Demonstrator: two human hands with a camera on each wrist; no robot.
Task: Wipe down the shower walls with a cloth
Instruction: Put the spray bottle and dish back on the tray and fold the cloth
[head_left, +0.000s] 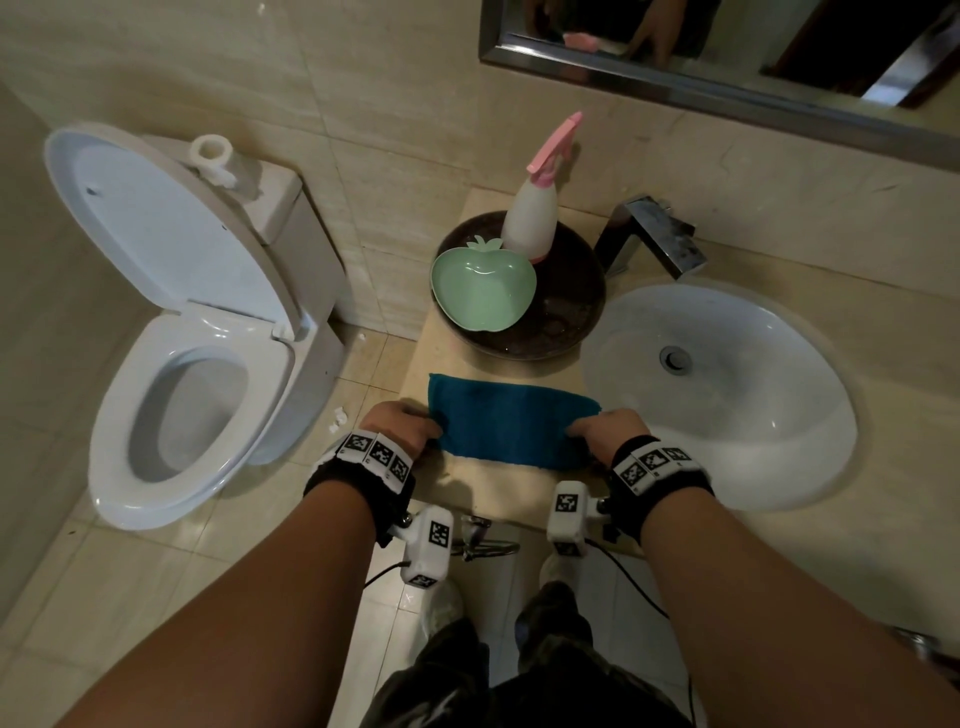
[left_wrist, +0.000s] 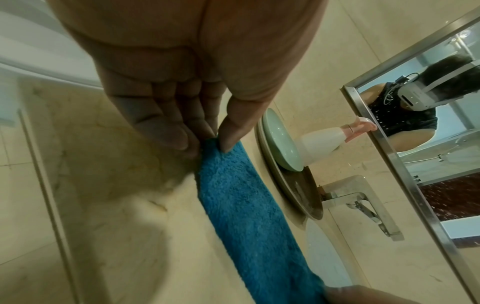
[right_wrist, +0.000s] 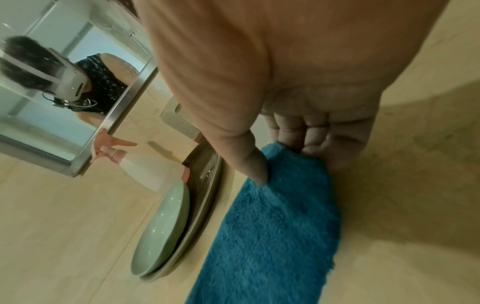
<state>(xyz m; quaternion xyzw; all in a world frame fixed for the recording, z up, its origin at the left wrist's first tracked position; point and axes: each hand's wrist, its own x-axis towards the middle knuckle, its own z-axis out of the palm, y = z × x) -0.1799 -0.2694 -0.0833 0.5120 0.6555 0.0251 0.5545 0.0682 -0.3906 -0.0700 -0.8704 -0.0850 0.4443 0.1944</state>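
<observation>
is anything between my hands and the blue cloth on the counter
Nothing visible. The left hand already pinches the left end of the blue cloth, and the right hand grips its right end. The dark tray sits behind the cloth, apart from it.

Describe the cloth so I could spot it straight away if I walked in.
Find the white sink; on the beige counter left of it, before a dark round tray, lies the cloth. It is the only blue, fuzzy thing, folded into a strip, with the left hand and right hand pinching its ends.
</observation>
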